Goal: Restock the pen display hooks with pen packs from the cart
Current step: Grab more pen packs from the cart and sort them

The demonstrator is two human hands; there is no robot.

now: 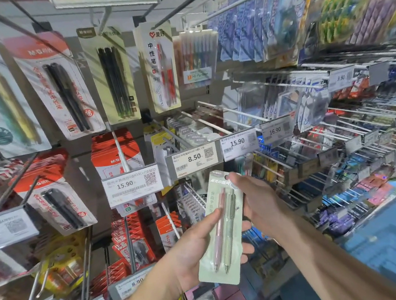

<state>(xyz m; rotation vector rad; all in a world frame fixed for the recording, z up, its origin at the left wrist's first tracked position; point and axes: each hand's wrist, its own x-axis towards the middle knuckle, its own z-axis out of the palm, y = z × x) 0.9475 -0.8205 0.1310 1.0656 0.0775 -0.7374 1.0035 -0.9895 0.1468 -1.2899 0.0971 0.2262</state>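
Our left hand [193, 246] and right hand [254, 200] both pinch the pale green card pack of two pens [221, 226], just below the white 8.50 price tag [194, 159]. We are hanging it; next its hole must slide onto the metal hook [173, 134].

The pen pack [222, 228] in the middle is matt pale-green card under a clear, glossy plastic blister. The packs hanging on the left, such as the red-topped M&G pack [57, 84], are card behind shiny plastic that catches the light. The display hooks [216, 123] are smooth wire, white-coated or bare metal. The price tags [194, 159] are paper behind clear glossy plastic holders.
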